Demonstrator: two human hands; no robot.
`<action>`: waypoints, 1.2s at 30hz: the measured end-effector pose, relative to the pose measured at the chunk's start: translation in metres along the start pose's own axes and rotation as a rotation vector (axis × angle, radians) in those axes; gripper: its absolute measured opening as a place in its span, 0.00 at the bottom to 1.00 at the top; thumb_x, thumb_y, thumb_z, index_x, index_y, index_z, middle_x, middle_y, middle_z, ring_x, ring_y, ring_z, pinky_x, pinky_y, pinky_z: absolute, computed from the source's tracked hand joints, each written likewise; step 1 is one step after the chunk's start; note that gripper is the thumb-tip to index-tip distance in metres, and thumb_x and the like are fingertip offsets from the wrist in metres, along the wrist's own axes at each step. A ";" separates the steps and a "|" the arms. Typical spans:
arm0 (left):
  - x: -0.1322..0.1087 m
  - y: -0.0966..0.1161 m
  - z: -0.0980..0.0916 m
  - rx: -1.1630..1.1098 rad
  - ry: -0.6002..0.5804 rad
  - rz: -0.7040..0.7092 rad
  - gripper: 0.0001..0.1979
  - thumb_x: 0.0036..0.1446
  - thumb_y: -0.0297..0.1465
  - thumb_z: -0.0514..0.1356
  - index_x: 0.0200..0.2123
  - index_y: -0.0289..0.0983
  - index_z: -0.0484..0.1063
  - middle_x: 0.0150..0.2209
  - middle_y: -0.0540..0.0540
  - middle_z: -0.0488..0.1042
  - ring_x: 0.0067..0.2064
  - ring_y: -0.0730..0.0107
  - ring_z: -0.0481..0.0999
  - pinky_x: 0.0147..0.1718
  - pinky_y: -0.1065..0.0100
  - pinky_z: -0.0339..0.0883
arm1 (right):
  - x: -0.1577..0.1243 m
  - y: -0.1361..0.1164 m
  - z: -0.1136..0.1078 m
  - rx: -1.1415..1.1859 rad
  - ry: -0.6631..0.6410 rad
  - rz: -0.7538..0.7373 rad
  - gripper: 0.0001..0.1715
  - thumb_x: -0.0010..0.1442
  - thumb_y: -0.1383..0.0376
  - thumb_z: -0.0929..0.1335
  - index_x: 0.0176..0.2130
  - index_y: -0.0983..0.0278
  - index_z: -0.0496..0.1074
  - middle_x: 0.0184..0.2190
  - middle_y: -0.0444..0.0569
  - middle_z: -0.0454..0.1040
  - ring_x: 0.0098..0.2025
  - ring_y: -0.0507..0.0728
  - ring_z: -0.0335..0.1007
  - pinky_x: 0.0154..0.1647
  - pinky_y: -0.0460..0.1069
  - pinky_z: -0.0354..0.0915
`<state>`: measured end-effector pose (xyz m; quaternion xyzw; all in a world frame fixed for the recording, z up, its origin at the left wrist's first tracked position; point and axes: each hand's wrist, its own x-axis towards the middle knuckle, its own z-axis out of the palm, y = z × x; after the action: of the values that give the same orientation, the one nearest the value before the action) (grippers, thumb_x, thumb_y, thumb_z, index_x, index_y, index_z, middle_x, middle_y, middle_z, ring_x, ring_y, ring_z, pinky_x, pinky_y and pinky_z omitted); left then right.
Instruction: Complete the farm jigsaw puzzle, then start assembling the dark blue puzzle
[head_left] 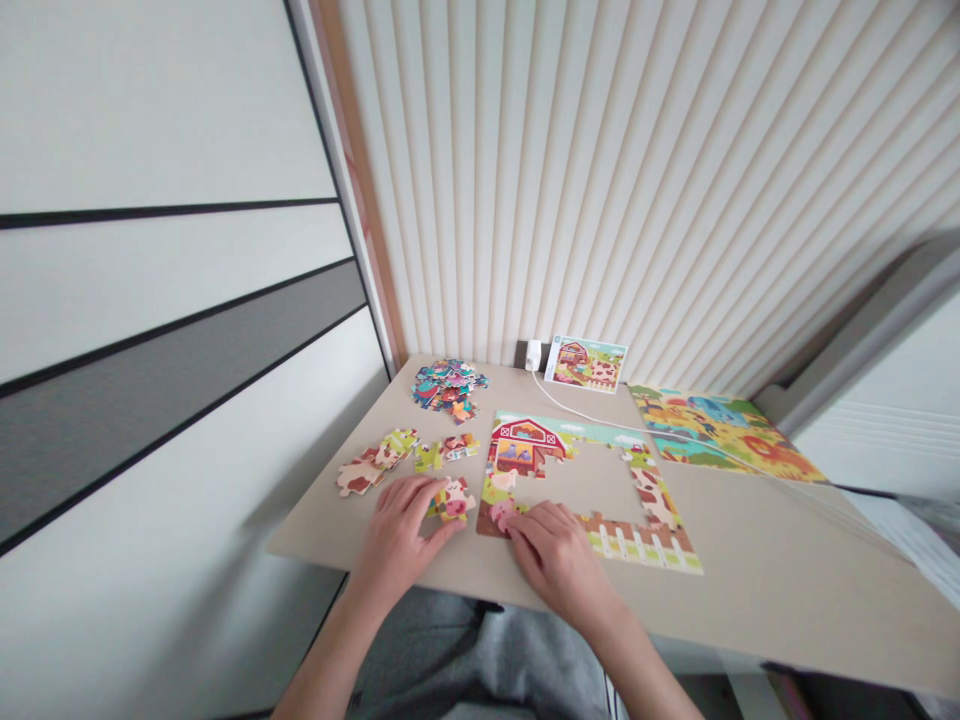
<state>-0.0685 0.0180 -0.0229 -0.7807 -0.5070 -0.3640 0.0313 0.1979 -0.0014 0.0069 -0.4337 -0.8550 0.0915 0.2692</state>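
Observation:
My left hand [401, 540] rests on the table with thumb and index finger around a puzzle piece with a cow's face [455, 498]. My right hand [561, 558] is at the lower left of a partly assembled farm puzzle [525, 428], fingertips pressed together on a puzzle piece with a pink pig [501, 514]. The puzzle's frame shows a red barn, a cow along the right side and a white fence at the bottom; bare table shows in its middle. My fingers cover part of the pig piece.
Loose pieces [361, 472] lie left of the puzzle, and a pile of dark blue pieces [446, 385] sits behind them. A picture card [586, 362] leans by a white plug [533, 355] whose cable crosses to the right, over an animal puzzle [720, 430].

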 end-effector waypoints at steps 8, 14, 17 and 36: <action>0.003 0.002 0.001 0.025 -0.087 -0.022 0.21 0.62 0.42 0.64 0.56 0.43 0.69 0.51 0.41 0.75 0.55 0.51 0.72 0.57 0.49 0.66 | 0.000 0.001 0.002 0.003 0.027 -0.009 0.11 0.71 0.67 0.63 0.45 0.60 0.75 0.36 0.50 0.76 0.41 0.58 0.70 0.44 0.53 0.62; 0.011 -0.002 0.001 0.029 -0.099 -0.025 0.21 0.66 0.40 0.60 0.59 0.43 0.67 0.58 0.41 0.71 0.61 0.53 0.69 0.61 0.50 0.63 | 0.001 0.000 0.001 -0.008 0.024 -0.005 0.12 0.72 0.67 0.62 0.44 0.60 0.75 0.35 0.50 0.76 0.40 0.58 0.70 0.43 0.53 0.62; 0.029 -0.012 0.002 0.102 -0.112 -0.030 0.24 0.66 0.38 0.59 0.63 0.42 0.64 0.59 0.39 0.71 0.62 0.51 0.68 0.61 0.49 0.62 | 0.001 0.000 0.000 -0.012 0.030 -0.021 0.12 0.72 0.67 0.62 0.44 0.60 0.75 0.35 0.50 0.76 0.40 0.58 0.70 0.43 0.53 0.62; 0.070 0.003 0.010 -0.028 -0.215 0.074 0.26 0.62 0.34 0.64 0.62 0.43 0.66 0.53 0.42 0.76 0.54 0.56 0.75 0.56 0.54 0.67 | -0.002 0.005 0.001 0.024 0.151 0.067 0.11 0.70 0.67 0.64 0.45 0.59 0.76 0.38 0.51 0.76 0.43 0.59 0.71 0.46 0.55 0.65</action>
<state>-0.0448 0.0740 0.0126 -0.8337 -0.4733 -0.2837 -0.0208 0.2017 0.0004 0.0032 -0.4647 -0.8161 0.0776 0.3347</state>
